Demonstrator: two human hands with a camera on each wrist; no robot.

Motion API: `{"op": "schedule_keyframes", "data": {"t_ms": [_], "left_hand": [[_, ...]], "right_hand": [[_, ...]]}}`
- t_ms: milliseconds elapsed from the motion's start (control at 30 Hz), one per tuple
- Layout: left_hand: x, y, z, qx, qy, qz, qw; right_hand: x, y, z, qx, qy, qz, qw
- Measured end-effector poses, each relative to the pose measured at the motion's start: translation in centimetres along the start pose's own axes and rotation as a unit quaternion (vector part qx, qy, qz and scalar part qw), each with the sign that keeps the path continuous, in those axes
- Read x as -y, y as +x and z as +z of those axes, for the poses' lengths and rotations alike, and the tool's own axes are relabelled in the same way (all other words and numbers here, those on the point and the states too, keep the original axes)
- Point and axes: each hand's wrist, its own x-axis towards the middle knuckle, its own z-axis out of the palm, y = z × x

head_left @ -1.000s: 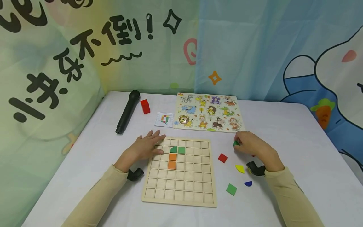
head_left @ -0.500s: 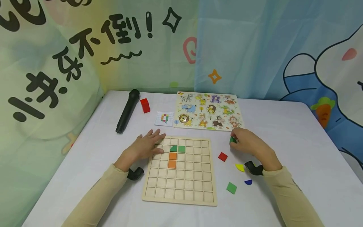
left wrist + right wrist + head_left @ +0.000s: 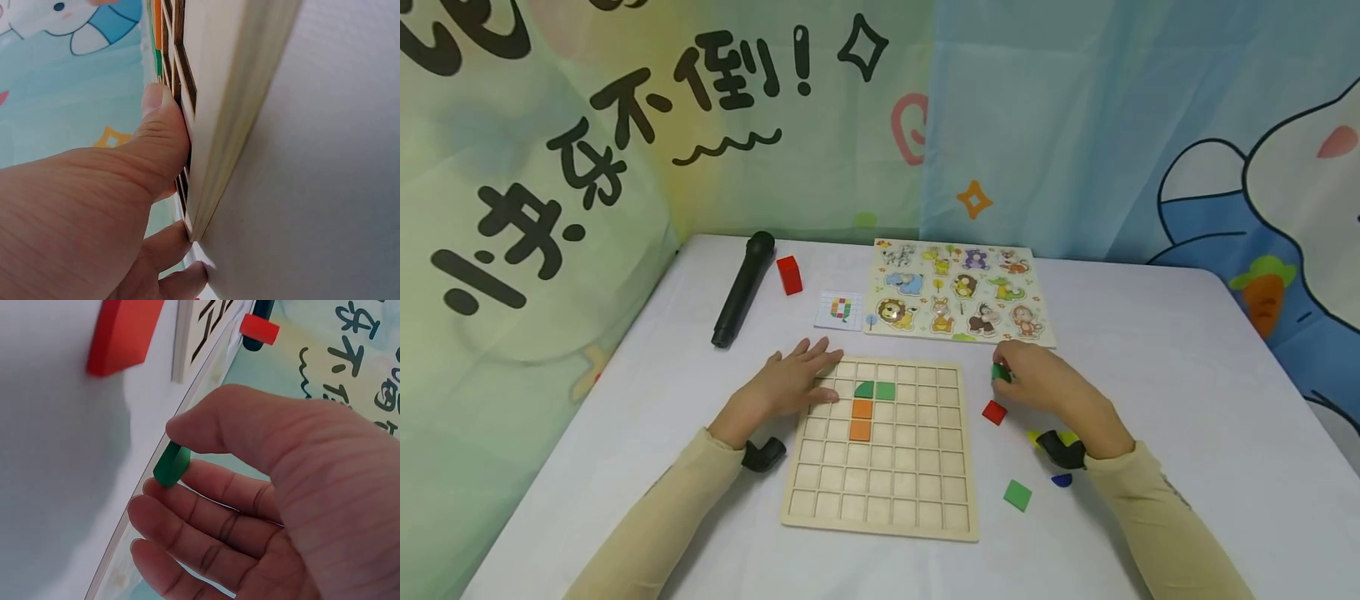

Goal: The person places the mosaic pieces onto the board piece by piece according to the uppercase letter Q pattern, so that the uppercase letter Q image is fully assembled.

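- Nearer the grid board [image 3: 891,483] than a second ago, the right hand [image 3: 1048,385] pinches a green piece [image 3: 172,465] between thumb and fingers, just off the board, near its far right corner.
- Spread fingers of the left hand [image 3: 782,385] rest on the board's far left corner.
- Set in the board: a dark green quarter-round [image 3: 864,389], a light green square [image 3: 886,391] and two orange squares [image 3: 862,409].
- Right of the board on the counter [image 3: 1150,358]: a red square [image 3: 995,412], a loose green square [image 3: 1018,496] and a blue piece [image 3: 1062,481].
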Motion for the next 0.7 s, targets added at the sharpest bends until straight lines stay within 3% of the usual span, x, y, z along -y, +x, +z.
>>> {"op": "schedule_keyframes", "data": {"t_ms": [533,700], "left_hand": [[0.0,0.2,0.1,0.003,0.008,-0.002,1.0000],[-0.1,0.1,0.0,0.002,0.003,-0.004,1.0000]], "right_hand": [[3.9,1.1,0.6,0.015,-0.010,-0.048,0.9987],[5.4,1.5,1.1,0.017,0.001,-0.084,0.9963]]}}
